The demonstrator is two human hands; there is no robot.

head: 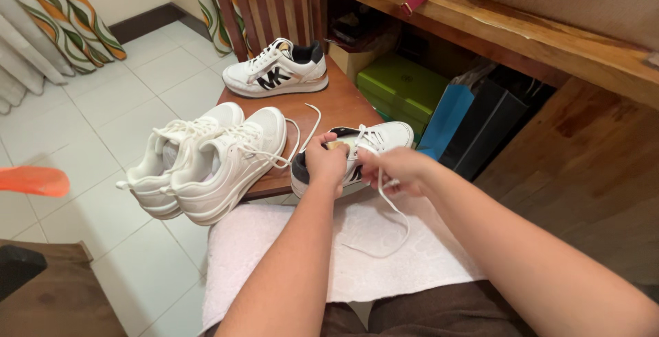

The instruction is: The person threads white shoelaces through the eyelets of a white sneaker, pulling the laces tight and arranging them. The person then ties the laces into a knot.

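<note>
**Lacing a white sneaker on the chair seat**

The left hand (327,162) is clenched over the heel collar of a white-and-black sneaker (374,143), pinning it at the near edge of the wooden chair seat (340,103). The right hand (398,170) pinches the white shoelace (391,206) just beside the shoe's near side; the loose end of the lace loops down onto the white towel (357,254) spread over the lap.

To do this well, the heel wants to stay firmly held so the shoe does not slide off the seat edge, while the lace is drawn with even tension and kept free of twists, its slack lying on the towel rather than snagging.

The shoe's long axis runs left to right and slightly away: heel at the near left under the left hand, toe pointing to the far right, sole down.

Its mate (278,71) sits farther back on the seat, toe to the left. A pair of all-white sneakers (206,162) overhangs the seat's left edge.
</note>
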